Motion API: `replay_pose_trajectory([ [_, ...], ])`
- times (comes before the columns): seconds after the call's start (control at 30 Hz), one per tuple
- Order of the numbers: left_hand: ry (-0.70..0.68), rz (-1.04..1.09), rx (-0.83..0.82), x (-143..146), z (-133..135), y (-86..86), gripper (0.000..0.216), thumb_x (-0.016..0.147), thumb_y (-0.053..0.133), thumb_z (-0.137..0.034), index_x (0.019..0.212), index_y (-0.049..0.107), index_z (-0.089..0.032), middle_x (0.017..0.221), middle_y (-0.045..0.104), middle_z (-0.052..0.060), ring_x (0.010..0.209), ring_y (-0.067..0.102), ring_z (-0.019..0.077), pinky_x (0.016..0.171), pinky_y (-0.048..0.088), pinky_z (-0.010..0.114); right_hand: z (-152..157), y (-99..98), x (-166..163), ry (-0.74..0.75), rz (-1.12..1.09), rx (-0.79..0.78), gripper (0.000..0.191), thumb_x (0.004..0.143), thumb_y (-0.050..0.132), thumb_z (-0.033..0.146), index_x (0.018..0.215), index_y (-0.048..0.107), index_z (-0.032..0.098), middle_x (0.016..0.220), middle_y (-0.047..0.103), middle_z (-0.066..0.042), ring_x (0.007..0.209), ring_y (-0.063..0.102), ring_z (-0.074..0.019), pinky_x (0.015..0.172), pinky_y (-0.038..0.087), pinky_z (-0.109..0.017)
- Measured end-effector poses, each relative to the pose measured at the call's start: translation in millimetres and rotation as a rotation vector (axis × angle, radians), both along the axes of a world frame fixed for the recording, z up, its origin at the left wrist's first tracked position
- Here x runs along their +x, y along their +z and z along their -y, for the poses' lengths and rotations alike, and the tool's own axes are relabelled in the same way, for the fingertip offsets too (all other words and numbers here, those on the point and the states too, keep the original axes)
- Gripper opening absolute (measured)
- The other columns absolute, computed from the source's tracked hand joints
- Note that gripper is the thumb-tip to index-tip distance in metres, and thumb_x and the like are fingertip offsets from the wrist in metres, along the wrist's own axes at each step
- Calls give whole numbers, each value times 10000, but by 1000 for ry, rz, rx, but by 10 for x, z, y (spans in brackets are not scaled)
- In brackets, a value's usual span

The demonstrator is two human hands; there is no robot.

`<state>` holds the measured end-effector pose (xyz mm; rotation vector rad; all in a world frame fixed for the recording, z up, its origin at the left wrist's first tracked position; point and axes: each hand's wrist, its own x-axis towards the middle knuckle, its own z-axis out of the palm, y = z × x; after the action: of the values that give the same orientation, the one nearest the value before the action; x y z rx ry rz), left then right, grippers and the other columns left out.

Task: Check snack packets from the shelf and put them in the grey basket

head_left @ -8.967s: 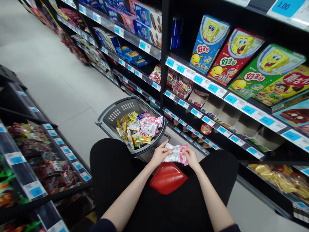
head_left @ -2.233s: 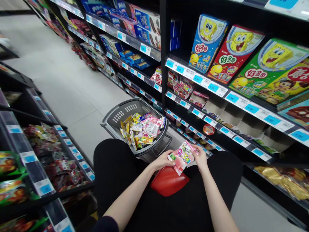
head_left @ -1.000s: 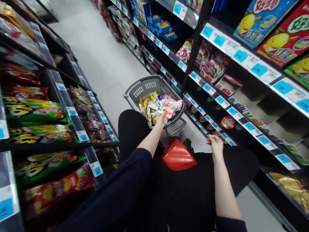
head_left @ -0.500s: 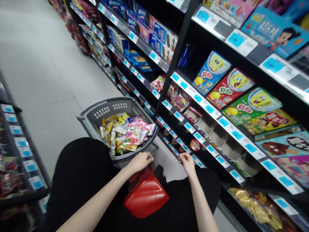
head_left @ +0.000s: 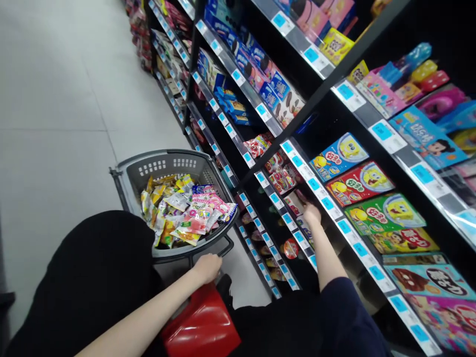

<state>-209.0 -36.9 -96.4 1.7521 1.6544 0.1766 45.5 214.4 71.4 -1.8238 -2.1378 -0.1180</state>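
My right hand [head_left: 311,214] reaches into a lower shelf on the right, beside small snack packets [head_left: 295,203]. Its fingertips are hidden there, so whether they grip a packet does not show. Near the front handle [head_left: 226,248] of a grey shopping basket [head_left: 128,191] is my left hand [head_left: 207,267], its fingers curled in. Anything inside that hand is out of sight. Inside the basket lies a heap of small candy bags [head_left: 197,213], pink on the right, yellow and white on the left. A glossy red object [head_left: 203,322] lies below my left hand, between my legs.
Shelves with blue-and-white price tags run along the right. Cartoon snack boxes [head_left: 366,186] stand on the shelf above my right hand, and blue cookie boxes [head_left: 275,94] farther off. A dark upright post [head_left: 316,104] divides the shelves. Grey floor [head_left: 55,99] stretches out to the left.
My right hand has moved from in front of my lap rightward and up into the shelf. My left hand has shifted down and slightly left. The view has turned left.
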Motion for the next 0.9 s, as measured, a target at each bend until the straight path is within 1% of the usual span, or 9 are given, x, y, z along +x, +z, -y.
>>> replay_pose_trajectory([
  [0.17,35,230,-16,86,-21,46,195,659,597,-209,825,684,-154,849,685,175,854,626,337,737,446,397,324,3,-30,75,-4,129,368,855,341,302,963,645,125,1014,645,-172,964,589,-258,823,427,-402],
  [0.27,73,658,-60,132,-94,169,304,720,564,-325,986,641,-199,830,701,86,780,645,248,728,449,317,799,-27,-90,224,-103,203,320,843,404,345,898,672,180,1047,647,-120,998,578,-230,897,414,-378],
  [0.37,186,1102,-132,103,-154,340,524,712,595,-408,1190,505,-214,987,672,79,922,606,212,813,431,294,1380,-66,-198,91,-363,331,276,811,499,367,862,684,168,951,669,-126,908,610,-237,860,444,-376],
  [0.43,208,1395,-221,65,-166,441,654,693,634,-403,1279,393,-243,1154,593,105,1072,529,212,881,405,325,1747,-105,-281,23,-599,253,259,791,541,366,861,681,159,902,676,-114,869,617,-239,813,468,-369],
  [0.53,154,1773,-412,67,-141,513,756,664,684,-361,1314,304,-297,1252,506,113,1125,488,235,873,418,398,2172,-225,-392,-23,-851,-17,235,749,596,367,820,682,160,846,679,-94,820,625,-240,757,493,-366],
  [0.63,280,1870,-536,152,-90,487,669,643,715,-302,1235,404,-272,1134,566,105,987,569,242,798,455,423,2430,-397,-475,-32,-989,-152,215,705,643,353,799,672,162,855,665,-91,824,619,-235,739,502,-360],
  [0.73,472,1835,-599,211,-48,448,369,673,685,-329,992,570,-183,952,619,86,858,594,205,788,459,401,2584,-529,-525,-46,-1142,-155,363,672,680,327,998,590,196,885,650,-67,829,621,-214,741,507,-364],
  [0.83,426,1848,-823,194,-25,470,387,712,583,-513,897,600,-173,870,633,71,847,589,223,790,451,433,2692,-572,-522,-27,-1211,-245,522,696,662,326,1169,464,228,845,640,-36,729,628,-180,704,521,-371],
  [0.9,343,1870,-986,177,-23,496,483,706,523,-602,935,600,-183,895,640,83,878,588,269,774,445,481,2743,-561,-480,20,-1137,-277,371,721,637,329,1061,554,205,832,632,-49,727,616,-187,700,517,-376],
])
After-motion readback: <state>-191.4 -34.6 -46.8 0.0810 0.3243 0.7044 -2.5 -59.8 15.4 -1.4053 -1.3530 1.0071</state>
